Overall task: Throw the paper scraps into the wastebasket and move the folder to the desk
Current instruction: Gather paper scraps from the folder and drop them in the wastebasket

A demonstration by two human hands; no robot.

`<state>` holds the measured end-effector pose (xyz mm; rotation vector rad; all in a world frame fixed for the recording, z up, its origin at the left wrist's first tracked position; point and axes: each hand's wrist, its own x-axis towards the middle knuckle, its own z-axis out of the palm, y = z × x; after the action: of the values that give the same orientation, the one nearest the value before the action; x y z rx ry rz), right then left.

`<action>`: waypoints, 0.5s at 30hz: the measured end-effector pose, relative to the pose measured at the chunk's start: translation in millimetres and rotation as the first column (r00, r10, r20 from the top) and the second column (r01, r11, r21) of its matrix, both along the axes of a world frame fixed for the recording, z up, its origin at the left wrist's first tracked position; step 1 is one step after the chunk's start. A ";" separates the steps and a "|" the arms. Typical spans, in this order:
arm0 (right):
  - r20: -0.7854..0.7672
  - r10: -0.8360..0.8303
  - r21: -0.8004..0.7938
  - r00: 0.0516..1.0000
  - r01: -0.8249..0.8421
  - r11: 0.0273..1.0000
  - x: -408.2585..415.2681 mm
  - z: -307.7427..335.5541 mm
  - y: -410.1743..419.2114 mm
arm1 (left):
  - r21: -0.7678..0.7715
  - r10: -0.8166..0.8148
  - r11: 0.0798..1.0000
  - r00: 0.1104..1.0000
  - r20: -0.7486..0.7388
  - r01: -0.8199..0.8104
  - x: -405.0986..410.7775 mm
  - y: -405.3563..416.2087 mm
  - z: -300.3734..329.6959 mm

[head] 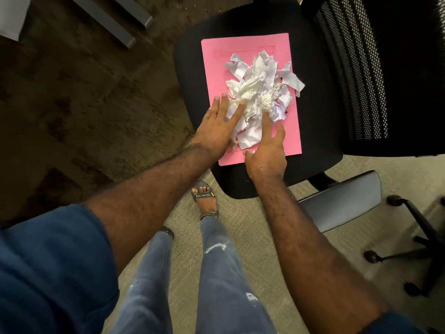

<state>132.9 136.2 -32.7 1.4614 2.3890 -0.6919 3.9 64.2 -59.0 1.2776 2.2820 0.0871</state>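
A pink folder lies flat on the black seat of an office chair. A heap of white torn and crumpled paper scraps sits on the folder. My left hand rests palm down at the heap's left edge, fingers spread and touching the scraps. My right hand is at the heap's near right side, fingers apart, index finger laid against the paper. Neither hand has closed around anything. No wastebasket shows in this view.
The chair's mesh backrest rises on the right, its armrest and wheeled base at lower right. Grey table legs stand on the dark carpet at upper left. My legs and sandalled foot stand just before the seat.
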 end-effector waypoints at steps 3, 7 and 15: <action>-0.033 0.010 0.027 0.999 -0.010 1.000 0.4 -4.0 2.7 | 0.023 -0.034 0.999 0.999 -0.036 0.035 0.2 1.3 -6.9; -0.075 0.006 0.052 0.997 -0.002 0.999 1.7 -11.2 6.1 | 0.029 -0.045 0.998 0.996 -0.073 0.047 2.1 2.4 -12.6; -0.141 -0.005 0.089 0.990 0.018 0.996 -4.5 -17.3 12.4 | 0.027 -0.087 0.996 0.992 -0.093 0.089 0.4 -0.2 -16.2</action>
<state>128.4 148.6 -50.0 1.5095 2.5498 -0.7214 4.3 64.0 -75.2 1.4235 2.3051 0.0334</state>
